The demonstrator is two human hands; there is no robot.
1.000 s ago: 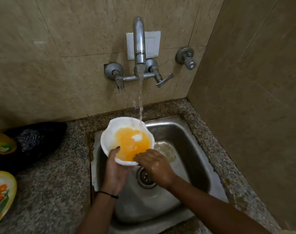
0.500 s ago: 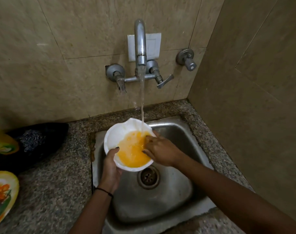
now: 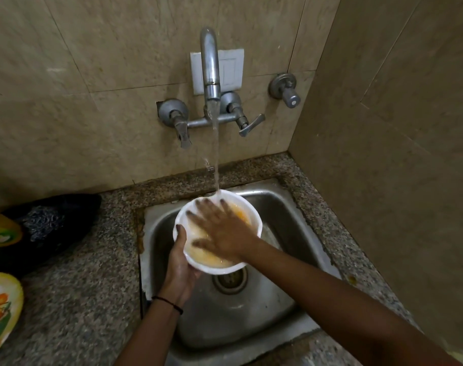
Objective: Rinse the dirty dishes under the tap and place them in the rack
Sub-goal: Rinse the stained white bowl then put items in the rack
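Observation:
A white bowl with orange-yellow residue inside is held over the steel sink, right under the running tap. My left hand grips the bowl's left rim from below, thumb on the edge. My right hand lies flat inside the bowl with fingers spread, covering most of the residue. The water stream lands at the bowl's far rim by my fingertips.
A granite counter surrounds the sink. On its left lie a black bag or cloth and two yellow patterned plates, cut off by the frame edge. Tiled walls close in behind and to the right. The drain sits below the bowl.
My right hand moved from the bowl's right edge to lie flat across its inside, fingers spread. The bowl tipped more level and shifted under the stream; the orange residue looks thinner.

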